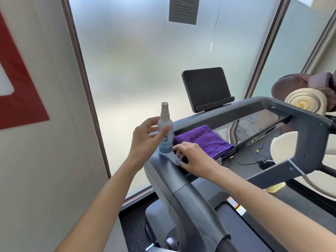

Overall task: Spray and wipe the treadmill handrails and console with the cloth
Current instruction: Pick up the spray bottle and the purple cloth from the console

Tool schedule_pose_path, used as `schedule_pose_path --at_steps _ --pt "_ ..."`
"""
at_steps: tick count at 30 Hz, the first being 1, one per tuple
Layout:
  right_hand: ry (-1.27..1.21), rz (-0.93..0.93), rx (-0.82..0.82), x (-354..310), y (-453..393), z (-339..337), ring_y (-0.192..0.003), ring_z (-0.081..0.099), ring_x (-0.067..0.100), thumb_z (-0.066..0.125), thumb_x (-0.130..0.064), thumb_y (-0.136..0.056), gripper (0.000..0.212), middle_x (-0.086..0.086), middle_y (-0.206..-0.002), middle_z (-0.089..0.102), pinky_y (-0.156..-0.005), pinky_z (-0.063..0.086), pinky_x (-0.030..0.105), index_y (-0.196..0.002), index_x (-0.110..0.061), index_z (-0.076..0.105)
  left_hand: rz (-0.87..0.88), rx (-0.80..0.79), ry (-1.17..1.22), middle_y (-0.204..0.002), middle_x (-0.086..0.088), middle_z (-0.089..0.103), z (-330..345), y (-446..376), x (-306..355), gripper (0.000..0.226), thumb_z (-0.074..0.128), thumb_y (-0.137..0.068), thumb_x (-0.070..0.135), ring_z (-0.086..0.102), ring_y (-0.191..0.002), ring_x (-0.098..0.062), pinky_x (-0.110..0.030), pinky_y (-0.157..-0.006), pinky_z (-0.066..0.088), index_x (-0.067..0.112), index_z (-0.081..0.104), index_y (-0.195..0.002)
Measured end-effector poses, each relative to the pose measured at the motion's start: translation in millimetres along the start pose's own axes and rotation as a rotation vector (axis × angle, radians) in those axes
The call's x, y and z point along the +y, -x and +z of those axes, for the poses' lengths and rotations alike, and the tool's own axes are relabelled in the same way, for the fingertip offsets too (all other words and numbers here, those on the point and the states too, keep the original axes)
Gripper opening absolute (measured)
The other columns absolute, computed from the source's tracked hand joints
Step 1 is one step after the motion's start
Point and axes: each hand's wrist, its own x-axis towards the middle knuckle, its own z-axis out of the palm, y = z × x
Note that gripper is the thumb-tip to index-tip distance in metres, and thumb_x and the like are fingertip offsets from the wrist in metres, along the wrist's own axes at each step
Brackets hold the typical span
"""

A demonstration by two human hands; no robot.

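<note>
Seen from above, a person's two bare forearms reach toward the front left corner of a grey treadmill. A small white spray bottle (pixel 165 130) with a blue label stands upright on the top of the left handrail (pixel 183 190), where the rail meets the console frame. The left hand (pixel 145 140) is curled round the bottle's left side, thumb lying across the label and the other fingers (pixel 151 122) spread behind it; the grasp looks light rather than tight. Just to the bottle's right, the right hand (pixel 192 158) rests low on the rail, its fingers pinching a small clear cap (pixel 177 158) with the open end facing the camera, though whether the cap touches the rail is hard to tell. A folded purple cloth (pixel 204 140) lies on the console ledge directly behind that hand, touching or nearly touching its knuckles. Further back, a dark tablet-like screen (pixel 205 88) stands tilted on the console (pixel 254 122). Frosted glass panels (pixel 145 51) fill the background, with a printed paper notice (pixel 183 10) stuck high up, and a pale wall with a red shape (pixel 16 88) is at left.
</note>
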Motion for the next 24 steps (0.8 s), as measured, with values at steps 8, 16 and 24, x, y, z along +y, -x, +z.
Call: schedule_pose_path --at_steps 8,16,24 --pt "-0.771 0.025 0.580 -38.1 4.2 -70.1 -0.101 0.067 0.001 0.072 -0.019 -0.090 0.028 -0.002 -0.109 0.072 -0.081 0.053 0.015 -0.117 -0.017 0.066 0.044 -0.025 -0.049 -0.099 0.011 0.072 10.9 6.4 18.6 0.028 0.079 -0.076 0.025 0.067 -0.090 -0.002 -0.019 -0.080 0.053 0.022 0.068 -0.102" --pt "-0.960 0.041 0.757 -47.2 14.7 -89.9 -0.089 0.073 0.015 0.076 -0.024 -0.085 0.009 0.000 -0.088 0.077 -0.081 0.058 0.033 -0.094 -0.022 0.073 0.192 0.083 -0.150 -0.090 0.012 0.071 47.8 15.3 51.0 0.032 0.086 -0.068 0.034 0.065 -0.080 -0.002 -0.018 -0.063 0.049 0.024 0.063 -0.088" --pt "-1.085 0.107 0.814 -36.3 20.9 -97.7 -0.085 0.073 0.022 0.065 -0.018 -0.095 0.009 0.005 -0.086 0.076 -0.082 0.060 0.049 -0.097 -0.010 0.070 0.186 0.028 -0.260 -0.097 0.017 0.061 75.6 19.4 54.6 0.043 0.080 -0.071 0.046 0.060 -0.084 0.000 -0.023 -0.068 0.051 0.030 0.049 -0.097"
